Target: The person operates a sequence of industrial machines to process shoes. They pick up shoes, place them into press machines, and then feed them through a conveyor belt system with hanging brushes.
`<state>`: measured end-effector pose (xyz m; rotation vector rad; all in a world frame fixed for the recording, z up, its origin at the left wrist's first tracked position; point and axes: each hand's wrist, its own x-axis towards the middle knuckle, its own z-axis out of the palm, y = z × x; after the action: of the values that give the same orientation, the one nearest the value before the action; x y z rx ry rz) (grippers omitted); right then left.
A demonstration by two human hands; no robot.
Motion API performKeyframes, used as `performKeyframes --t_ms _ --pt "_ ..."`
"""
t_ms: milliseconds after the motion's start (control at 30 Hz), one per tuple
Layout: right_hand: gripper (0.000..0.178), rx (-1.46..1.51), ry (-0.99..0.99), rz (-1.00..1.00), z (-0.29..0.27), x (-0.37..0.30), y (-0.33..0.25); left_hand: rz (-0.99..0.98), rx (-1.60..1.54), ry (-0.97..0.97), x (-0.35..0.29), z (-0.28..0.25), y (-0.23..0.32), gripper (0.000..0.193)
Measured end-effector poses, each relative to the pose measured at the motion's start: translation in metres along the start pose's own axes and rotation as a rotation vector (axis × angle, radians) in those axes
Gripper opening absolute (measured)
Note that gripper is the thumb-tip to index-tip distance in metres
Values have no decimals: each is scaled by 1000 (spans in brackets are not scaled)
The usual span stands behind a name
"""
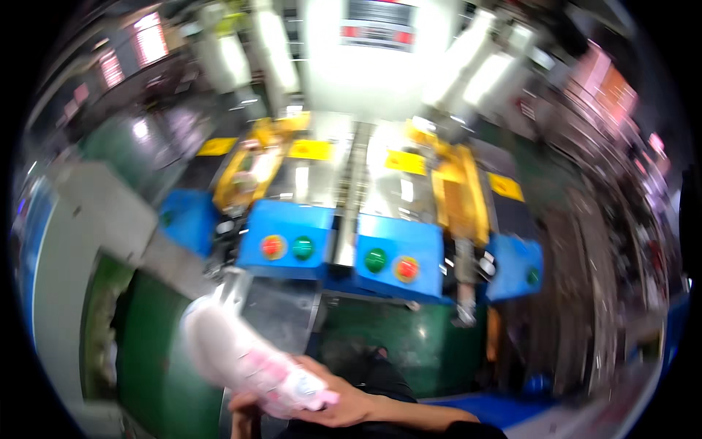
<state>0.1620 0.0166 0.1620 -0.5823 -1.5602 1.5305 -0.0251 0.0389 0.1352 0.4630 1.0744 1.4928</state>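
A white shoe with pink parts (256, 364), smeared by motion, is held low in front of me, left of the middle. Its pale, rounded end points up and to the left; a small pink tab sticks out at the other end. My right hand (342, 401) is closed around the tabbed end, fingers partly hidden behind the shoe. Below its near side my left hand (245, 407) grips with bent fingers, mostly cut off by the lower edge. Just beyond the shoe stands a machine with blue front boxes (287, 238), which carry red and green push buttons (303, 248).
Yellow clamp-like arms (459, 194) flank the machine's metal plates, with yellow labels (310, 150) beside them. A metal arm (232, 289) juts out near the shoe's far end. On the left is a grey cabinet (95, 208); racks (596, 271) blur along the right. The floor is green (409, 336).
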Motion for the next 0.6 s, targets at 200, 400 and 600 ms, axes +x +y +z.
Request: performKeyframes --t_ms 200,400,600 --pt "63 24 62 323 -47 7 15 17 -131 187 -18 29 -19 64" --pt "50 62 222 439 -84 40 4 366 224 160 74 28 6 51" --pt "30 -176 347 604 -88 104 -18 713 1203 -6 352 60 21 85"
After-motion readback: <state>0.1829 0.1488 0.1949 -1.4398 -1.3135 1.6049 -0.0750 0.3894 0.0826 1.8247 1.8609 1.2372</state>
